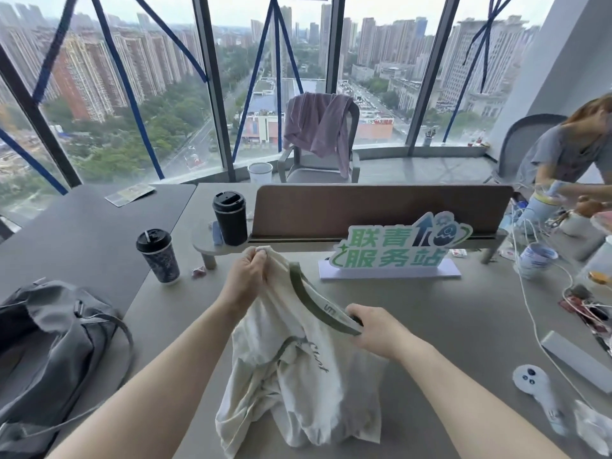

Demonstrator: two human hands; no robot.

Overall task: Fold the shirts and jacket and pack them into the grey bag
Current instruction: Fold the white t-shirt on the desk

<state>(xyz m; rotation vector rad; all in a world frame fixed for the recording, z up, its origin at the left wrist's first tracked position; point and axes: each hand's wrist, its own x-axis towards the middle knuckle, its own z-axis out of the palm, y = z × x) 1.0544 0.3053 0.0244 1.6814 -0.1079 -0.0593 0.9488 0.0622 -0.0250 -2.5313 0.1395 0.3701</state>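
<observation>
Both hands lift a cream shirt (298, 369) above the desk (447, 326): the left hand (246, 276) pinches a bunched edge, the right hand (374, 329) clasps its green collar. The grey bag (56, 352) lies left of both grips.

Cream shirt (298, 376) with olive-green collar band (323, 309); grey bag (56, 352); mauve jacket (319, 127) on grey chair (298, 164); black cup (230, 218); dark speckled cup (159, 256); green-and-white sign (394, 251).
</observation>
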